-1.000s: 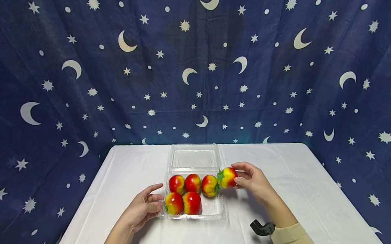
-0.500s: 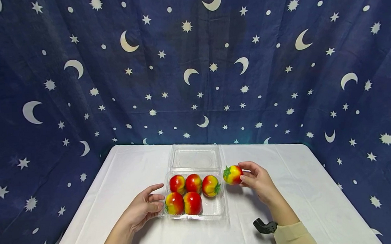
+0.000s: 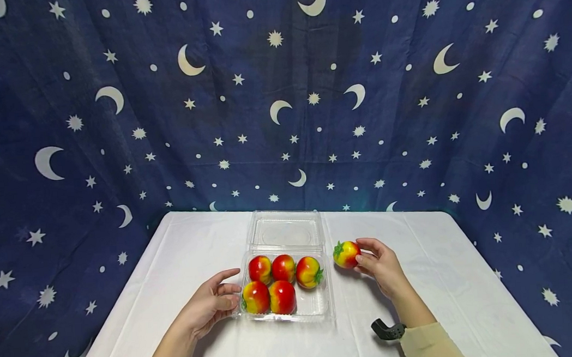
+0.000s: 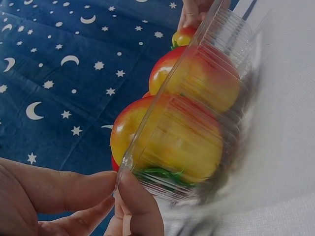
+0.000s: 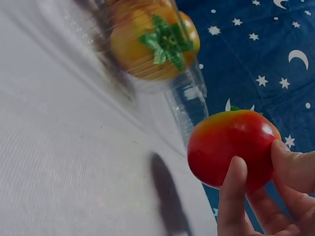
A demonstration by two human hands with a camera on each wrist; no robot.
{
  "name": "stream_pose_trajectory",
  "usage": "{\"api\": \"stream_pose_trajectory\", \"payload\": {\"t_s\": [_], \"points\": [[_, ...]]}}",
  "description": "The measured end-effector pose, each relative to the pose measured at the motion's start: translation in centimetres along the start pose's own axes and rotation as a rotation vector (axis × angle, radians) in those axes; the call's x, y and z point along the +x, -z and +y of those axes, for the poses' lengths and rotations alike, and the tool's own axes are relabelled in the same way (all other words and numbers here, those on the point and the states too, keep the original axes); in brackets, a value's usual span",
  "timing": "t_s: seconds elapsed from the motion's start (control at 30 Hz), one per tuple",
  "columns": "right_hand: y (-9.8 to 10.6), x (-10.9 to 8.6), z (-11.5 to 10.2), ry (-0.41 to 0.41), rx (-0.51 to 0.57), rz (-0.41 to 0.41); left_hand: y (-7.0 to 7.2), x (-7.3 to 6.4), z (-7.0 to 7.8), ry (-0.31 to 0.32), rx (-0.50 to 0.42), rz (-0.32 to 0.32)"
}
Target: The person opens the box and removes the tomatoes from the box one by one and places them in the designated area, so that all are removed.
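My right hand (image 3: pixel 382 265) pinches a glossy red and yellow persimmon (image 3: pixel 347 254) with a green leafy top, held above the table just right of a clear plastic clamshell box (image 3: pixel 318 302). In the right wrist view thumb and fingers grip the red end of this persimmon (image 5: pixel 231 147). My left hand (image 3: pixel 210 303) is at the box's left side; the left wrist view shows its thumb and forefinger pinching the box's rim (image 4: pixel 129 160). Inside the box sit several more persimmons (image 3: pixel 282 298), three along the back and two in front. The front right spot holds none.
The box's lid (image 3: pixel 284 230) lies folded back behind it, toward the far table edge. A white cloth covers the table (image 3: pixel 420 279). Behind hangs a dark blue curtain (image 3: pixel 253 120) with moons and stars.
The right hand has carried its persimmon from over the box's back right corner out to the right, apart from the box. Left hand and box have stayed in place.
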State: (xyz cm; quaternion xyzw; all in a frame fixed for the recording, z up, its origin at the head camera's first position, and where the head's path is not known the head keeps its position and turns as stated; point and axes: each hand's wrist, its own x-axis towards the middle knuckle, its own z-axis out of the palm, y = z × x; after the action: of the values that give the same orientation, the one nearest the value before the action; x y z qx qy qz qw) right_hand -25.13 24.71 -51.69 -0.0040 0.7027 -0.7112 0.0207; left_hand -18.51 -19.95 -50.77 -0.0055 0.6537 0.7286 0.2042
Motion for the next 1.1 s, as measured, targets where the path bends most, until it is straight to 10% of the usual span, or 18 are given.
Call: {"api": "stream_pose_trajectory", "payload": {"t_s": [1.1], "points": [[1.1,0.7,1.5,-0.114,-0.067,0.108,-0.1,0.0,0.0,0.004,0.004,0.010]]}}
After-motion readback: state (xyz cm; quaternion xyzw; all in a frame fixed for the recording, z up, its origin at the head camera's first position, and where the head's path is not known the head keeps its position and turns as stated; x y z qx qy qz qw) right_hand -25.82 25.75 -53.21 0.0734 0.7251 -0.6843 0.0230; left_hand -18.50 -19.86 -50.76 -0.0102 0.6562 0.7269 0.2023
